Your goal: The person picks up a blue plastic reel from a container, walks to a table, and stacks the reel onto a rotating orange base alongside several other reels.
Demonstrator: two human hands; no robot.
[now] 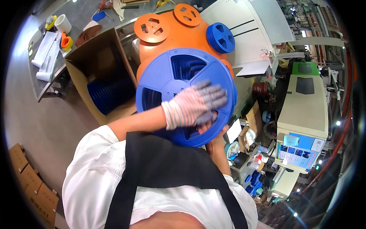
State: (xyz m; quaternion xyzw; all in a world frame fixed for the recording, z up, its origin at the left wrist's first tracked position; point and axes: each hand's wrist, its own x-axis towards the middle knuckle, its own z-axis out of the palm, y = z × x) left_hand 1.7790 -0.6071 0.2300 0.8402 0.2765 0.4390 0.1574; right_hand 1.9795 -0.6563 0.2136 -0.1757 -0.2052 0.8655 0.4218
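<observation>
A stack of large blue plastic reels (152, 80) lies in front of my chest, with layered edges showing through the cutouts. My left hand (196, 103), in a striped glove with grey fingers, lies over the top reel with its fingers stretched out; it is slightly blurred. My right hand (219, 135) is bare and grips the reels' near right rim from below. Some of its fingers show through a cutout, and the rest are hidden. Behind the reels is a rounded orange surface (177, 36). On it sit two orange reels (151, 33) and a stack of smaller blue reels (222, 37).
An opened cardboard box (91, 65) at left holds dark blue reels (108, 93). Beyond it, a grey table (85, 13) carries papers (46, 53) and tape rolls (66, 42). Closed cartons (32, 179) stand lower left. A beige machine (303, 103) and cluttered shelving are at right.
</observation>
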